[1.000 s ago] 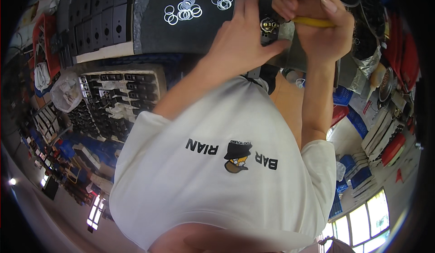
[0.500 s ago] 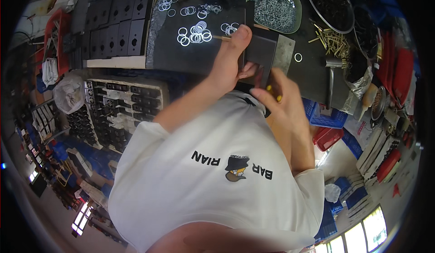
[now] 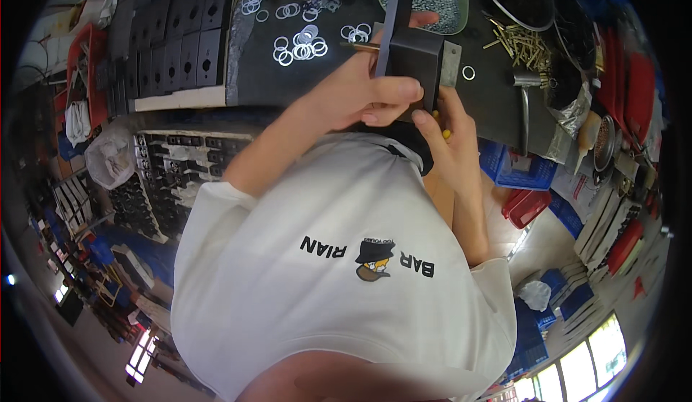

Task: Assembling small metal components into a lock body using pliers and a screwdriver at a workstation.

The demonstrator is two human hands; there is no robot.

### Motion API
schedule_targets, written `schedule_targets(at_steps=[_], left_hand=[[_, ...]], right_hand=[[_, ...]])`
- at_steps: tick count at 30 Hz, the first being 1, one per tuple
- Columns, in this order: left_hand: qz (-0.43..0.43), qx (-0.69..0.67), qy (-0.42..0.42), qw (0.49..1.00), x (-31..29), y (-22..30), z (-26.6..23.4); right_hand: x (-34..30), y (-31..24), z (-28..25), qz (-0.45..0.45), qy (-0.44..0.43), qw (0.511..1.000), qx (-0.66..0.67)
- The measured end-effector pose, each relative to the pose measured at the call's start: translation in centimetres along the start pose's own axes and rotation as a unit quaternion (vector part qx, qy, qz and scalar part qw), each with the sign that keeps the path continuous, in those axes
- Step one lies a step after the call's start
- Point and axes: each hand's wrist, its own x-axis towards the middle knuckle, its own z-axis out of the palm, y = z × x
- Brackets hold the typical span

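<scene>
Dark workbench [image 3: 497,110]; left hand [image 3: 360,88] slanting rightward, fingers [image 3: 393,91] clasping black box [image 3: 419,52]; right hand [image 3: 457,143] curled round yellow handle [image 3: 447,134].

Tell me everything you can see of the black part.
The black part looks smooth and matte, metal perhaps: a flat plate with a boxy body on its right. A thin brass-coloured rod appears to jut from its left. It is held tilted. The left hand grips it; the right hand is at its lower right, contact unclear.
</scene>
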Motion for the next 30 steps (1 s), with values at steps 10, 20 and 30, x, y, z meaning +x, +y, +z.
schedule_targets(at_steps=[10,20,30], left_hand=[[0.152,0.514,0.065,0.842,0.6,-0.4,0.1],[0.081,0.448,0.095,0.885,2.1,-8.0,3.6],[-0.058,0.557,-0.143,0.816,0.1,-8.3,4.5]], right_hand=[[-2.8,0.6,-3.0,0.224,-0.145,0.934,0.238],[-7.0,5.6,0.8,-0.009,0.191,0.978,-0.080],[-17.2,12.8,-2.2,-0.013,0.140,0.946,0.291]])
